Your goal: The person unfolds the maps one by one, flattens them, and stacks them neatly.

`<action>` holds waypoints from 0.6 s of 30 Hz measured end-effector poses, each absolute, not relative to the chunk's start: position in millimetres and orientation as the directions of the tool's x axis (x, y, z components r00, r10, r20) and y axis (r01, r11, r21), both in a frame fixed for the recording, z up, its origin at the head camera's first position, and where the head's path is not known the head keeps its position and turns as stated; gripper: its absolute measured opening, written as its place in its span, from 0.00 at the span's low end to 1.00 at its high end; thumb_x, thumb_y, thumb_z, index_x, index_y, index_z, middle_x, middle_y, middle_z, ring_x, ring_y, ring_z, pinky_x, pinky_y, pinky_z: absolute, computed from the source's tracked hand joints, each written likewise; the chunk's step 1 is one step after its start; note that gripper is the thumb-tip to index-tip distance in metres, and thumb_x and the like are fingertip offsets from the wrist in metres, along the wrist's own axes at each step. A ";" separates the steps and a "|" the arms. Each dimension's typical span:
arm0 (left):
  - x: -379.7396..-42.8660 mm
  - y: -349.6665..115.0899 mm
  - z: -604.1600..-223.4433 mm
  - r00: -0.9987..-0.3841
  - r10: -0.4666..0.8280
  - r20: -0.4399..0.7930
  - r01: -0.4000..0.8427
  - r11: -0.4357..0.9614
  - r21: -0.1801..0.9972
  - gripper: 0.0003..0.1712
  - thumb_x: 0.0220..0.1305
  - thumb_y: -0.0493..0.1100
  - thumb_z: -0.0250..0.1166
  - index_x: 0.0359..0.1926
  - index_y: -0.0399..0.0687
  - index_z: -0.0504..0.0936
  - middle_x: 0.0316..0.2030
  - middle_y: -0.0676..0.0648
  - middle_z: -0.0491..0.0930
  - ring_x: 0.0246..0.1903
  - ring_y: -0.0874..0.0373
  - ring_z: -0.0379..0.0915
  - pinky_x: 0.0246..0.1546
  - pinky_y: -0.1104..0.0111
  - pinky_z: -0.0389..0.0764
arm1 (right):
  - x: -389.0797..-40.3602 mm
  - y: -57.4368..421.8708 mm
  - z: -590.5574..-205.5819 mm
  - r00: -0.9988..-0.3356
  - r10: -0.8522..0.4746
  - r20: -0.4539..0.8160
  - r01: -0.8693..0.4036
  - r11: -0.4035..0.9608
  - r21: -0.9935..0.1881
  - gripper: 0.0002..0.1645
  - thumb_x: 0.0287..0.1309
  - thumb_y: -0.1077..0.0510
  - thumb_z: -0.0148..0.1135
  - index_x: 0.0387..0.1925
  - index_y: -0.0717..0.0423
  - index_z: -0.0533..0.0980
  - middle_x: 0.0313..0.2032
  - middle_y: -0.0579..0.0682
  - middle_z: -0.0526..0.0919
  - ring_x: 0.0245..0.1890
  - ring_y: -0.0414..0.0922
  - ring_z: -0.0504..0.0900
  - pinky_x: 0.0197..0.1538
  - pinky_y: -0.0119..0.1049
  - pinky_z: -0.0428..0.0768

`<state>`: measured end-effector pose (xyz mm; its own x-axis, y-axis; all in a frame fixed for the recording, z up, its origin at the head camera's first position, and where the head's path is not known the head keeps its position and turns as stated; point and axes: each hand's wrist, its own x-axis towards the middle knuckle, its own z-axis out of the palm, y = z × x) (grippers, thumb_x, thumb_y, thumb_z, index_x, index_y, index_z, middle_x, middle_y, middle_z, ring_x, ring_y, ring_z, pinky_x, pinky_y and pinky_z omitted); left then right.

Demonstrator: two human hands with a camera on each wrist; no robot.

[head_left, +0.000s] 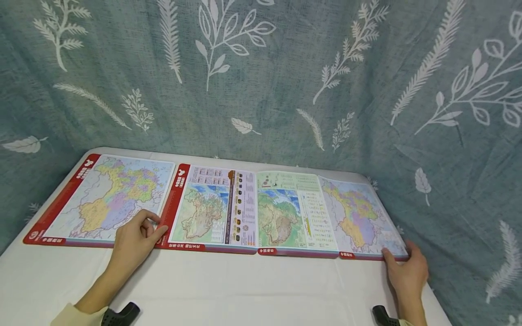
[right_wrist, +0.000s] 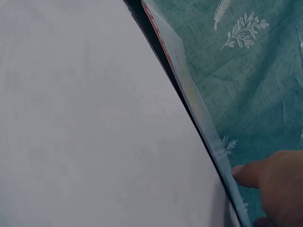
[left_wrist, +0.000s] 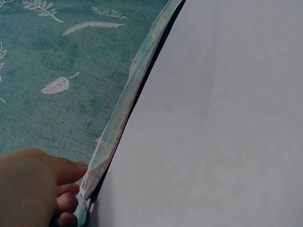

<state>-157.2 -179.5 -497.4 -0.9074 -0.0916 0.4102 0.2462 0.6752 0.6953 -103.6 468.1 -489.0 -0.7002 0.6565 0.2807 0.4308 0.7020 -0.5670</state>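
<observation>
Several laminated map sheets lie in a row along the far side of the table in the head view. My left hand point(head_left: 136, 236) has its fingers curled and its thumb on the red left border of the second map sheet point(head_left: 200, 213). To its left is a map sheet point(head_left: 118, 194) with a wide red side strip. My right hand point(head_left: 409, 267) grips the near right corner of the rightmost map sheet point(head_left: 359, 213), its thumb on top and the other fingers beyond the edge. Between them lies a green-bordered relief map point(head_left: 281, 217).
A white cloth covers the table point(head_left: 253, 290), with its bare part in front of the maps. Right behind the maps hangs a teal curtain point(head_left: 261, 122) with white leaf prints, which also closes off the left and right sides.
</observation>
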 end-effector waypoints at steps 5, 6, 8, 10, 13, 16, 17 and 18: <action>-156.6 -178.9 -497.1 -0.899 -0.132 0.416 0.227 0.672 0.705 0.09 0.61 0.39 0.78 0.34 0.46 0.83 0.18 0.53 0.70 0.18 0.65 0.61 0.21 0.73 0.62 | -105.1 450.7 -485.4 -0.713 0.607 0.351 0.352 0.743 -0.570 0.40 0.66 0.56 0.68 0.72 0.72 0.66 0.65 0.79 0.70 0.68 0.76 0.67 0.70 0.70 0.59; -156.3 -178.8 -497.1 -0.897 -0.143 0.419 0.224 0.670 0.707 0.09 0.61 0.39 0.78 0.33 0.46 0.83 0.18 0.53 0.70 0.18 0.65 0.61 0.21 0.73 0.62 | -105.6 445.3 -485.1 -0.719 0.591 0.365 0.327 0.752 -0.572 0.39 0.65 0.57 0.68 0.71 0.72 0.67 0.64 0.79 0.71 0.68 0.76 0.67 0.69 0.70 0.60; -156.1 -178.4 -496.9 -0.890 -0.162 0.426 0.220 0.665 0.714 0.09 0.62 0.39 0.77 0.31 0.46 0.84 0.18 0.53 0.70 0.18 0.64 0.61 0.21 0.74 0.61 | -107.7 433.6 -484.4 -0.734 0.560 0.384 0.281 0.765 -0.579 0.38 0.65 0.57 0.70 0.70 0.70 0.69 0.64 0.77 0.73 0.68 0.75 0.68 0.69 0.70 0.61; -156.5 -178.0 -496.6 -0.884 -0.178 0.432 0.220 0.657 0.721 0.09 0.62 0.38 0.77 0.30 0.46 0.84 0.18 0.52 0.71 0.19 0.64 0.61 0.22 0.74 0.61 | -109.8 421.6 -483.1 -0.748 0.532 0.396 0.243 0.775 -0.583 0.37 0.64 0.57 0.71 0.69 0.69 0.71 0.64 0.76 0.74 0.68 0.74 0.69 0.69 0.69 0.62; -157.6 -177.4 -496.1 -0.873 -0.196 0.446 0.227 0.646 0.729 0.09 0.62 0.38 0.77 0.29 0.46 0.84 0.18 0.52 0.71 0.20 0.63 0.62 0.23 0.75 0.62 | -113.4 406.4 -480.7 -0.764 0.501 0.406 0.199 0.782 -0.590 0.35 0.64 0.57 0.72 0.68 0.68 0.73 0.64 0.73 0.76 0.68 0.72 0.70 0.69 0.68 0.64; -158.0 -177.1 -495.7 -0.865 -0.209 0.457 0.235 0.636 0.735 0.09 0.61 0.38 0.78 0.29 0.46 0.84 0.18 0.51 0.71 0.21 0.62 0.63 0.24 0.76 0.62 | -117.2 395.4 -479.6 -0.776 0.482 0.407 0.175 0.785 -0.595 0.34 0.63 0.57 0.73 0.67 0.67 0.74 0.64 0.71 0.77 0.68 0.70 0.72 0.68 0.66 0.67; -158.1 -177.0 -495.7 -0.863 -0.210 0.459 0.237 0.635 0.735 0.09 0.61 0.38 0.78 0.29 0.46 0.84 0.18 0.51 0.71 0.21 0.62 0.63 0.24 0.76 0.62 | -118.4 392.5 -479.5 -0.780 0.475 0.409 0.163 0.784 -0.599 0.34 0.63 0.57 0.74 0.66 0.66 0.74 0.64 0.70 0.78 0.68 0.70 0.72 0.68 0.65 0.67; -158.1 -177.0 -495.5 -0.862 -0.210 0.462 0.240 0.633 0.736 0.09 0.61 0.38 0.78 0.29 0.46 0.84 0.18 0.51 0.71 0.21 0.62 0.63 0.24 0.76 0.62 | -119.5 389.7 -479.7 -0.785 0.466 0.409 0.151 0.783 -0.603 0.34 0.63 0.57 0.74 0.66 0.66 0.74 0.63 0.70 0.78 0.69 0.69 0.72 0.68 0.65 0.67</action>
